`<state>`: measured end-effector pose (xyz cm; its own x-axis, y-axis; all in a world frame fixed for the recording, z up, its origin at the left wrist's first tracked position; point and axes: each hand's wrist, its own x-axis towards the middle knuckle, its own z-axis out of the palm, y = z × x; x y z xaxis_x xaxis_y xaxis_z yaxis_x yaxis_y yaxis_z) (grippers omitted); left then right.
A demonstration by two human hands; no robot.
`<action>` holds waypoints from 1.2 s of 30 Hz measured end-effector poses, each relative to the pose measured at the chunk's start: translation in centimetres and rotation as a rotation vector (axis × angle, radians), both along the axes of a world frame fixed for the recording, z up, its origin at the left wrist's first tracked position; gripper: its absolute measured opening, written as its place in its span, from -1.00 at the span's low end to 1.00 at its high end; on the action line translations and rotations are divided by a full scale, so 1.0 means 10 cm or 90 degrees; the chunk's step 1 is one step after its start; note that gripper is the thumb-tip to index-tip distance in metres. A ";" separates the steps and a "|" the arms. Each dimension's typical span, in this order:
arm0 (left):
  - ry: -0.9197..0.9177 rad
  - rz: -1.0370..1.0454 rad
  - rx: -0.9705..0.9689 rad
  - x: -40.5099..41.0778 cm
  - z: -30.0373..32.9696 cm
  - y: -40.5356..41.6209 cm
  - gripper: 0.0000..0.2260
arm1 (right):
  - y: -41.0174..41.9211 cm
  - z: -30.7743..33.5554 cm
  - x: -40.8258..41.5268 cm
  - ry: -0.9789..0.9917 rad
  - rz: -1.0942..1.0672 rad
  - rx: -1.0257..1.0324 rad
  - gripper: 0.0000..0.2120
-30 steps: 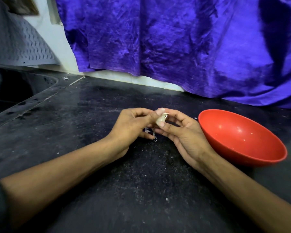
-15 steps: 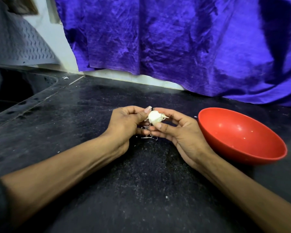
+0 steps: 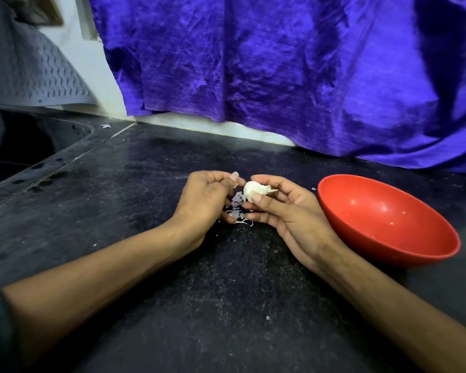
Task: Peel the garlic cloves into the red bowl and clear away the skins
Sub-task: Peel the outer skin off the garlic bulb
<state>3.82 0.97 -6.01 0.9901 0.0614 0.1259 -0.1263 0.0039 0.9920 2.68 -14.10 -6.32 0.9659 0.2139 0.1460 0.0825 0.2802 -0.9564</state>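
A big shiny purple cloth [image 3: 280,71] hangs down behind the dark speckled stone counter [image 3: 226,305], and a grey mat with wavy bumps [image 3: 35,74] leans by the dark sink [image 3: 24,146] at the left

Just one view here, a wide-angle cam on the person's head, tilted forward and down over a dark countertop [image 3: 151,265]. It sits close in: both forearms run up from the bottom corners, and the left hand [image 3: 202,203] and right hand [image 3: 285,211] meet near frame centre. Straight ahead it faces a purple cloth [image 3: 280,76] along the back wall, bowed by the lens. There's no second camera, so no overlap between views.
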 end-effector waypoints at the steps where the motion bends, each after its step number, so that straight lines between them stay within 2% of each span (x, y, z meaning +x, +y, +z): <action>1: -0.003 -0.003 0.018 0.00 0.00 0.00 -0.78 | 0.00 0.00 0.00 -0.003 -0.002 -0.004 -0.65; 4: -0.023 -0.016 0.049 0.00 -0.01 0.00 -0.78 | -0.01 0.00 0.00 -0.015 -0.022 -0.010 -0.69; 9: -0.099 0.012 0.063 0.00 0.03 0.02 -0.98 | 0.00 0.00 0.02 -0.002 -0.050 -0.003 -0.74; 13: -0.104 0.032 0.036 0.00 0.06 0.04 -0.93 | -0.01 -0.02 0.02 -0.005 -0.054 0.004 -0.75; 20: 0.022 -0.104 -0.003 -0.08 0.09 0.00 -0.71 | 0.01 -0.02 0.00 -0.045 -0.067 -0.013 -0.73; 25: 0.077 -0.102 -0.112 -0.11 0.05 -0.04 -0.83 | 0.02 -0.01 -0.01 -0.117 -0.099 -0.110 -0.70; 29: 0.109 -0.098 -0.165 -0.12 0.06 -0.05 -0.98 | 0.00 0.01 -0.02 -0.145 -0.118 -0.138 -0.68; 36: 0.159 -0.105 -0.250 -0.08 0.09 -0.01 -0.94 | 0.00 0.01 -0.02 -0.088 -0.063 -0.035 -0.72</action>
<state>3.03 0.87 -5.12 0.9876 -0.1042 -0.1177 0.1490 0.3831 0.9116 2.43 -14.08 -6.17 0.9542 0.1299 0.2696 0.2390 0.2113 -0.9477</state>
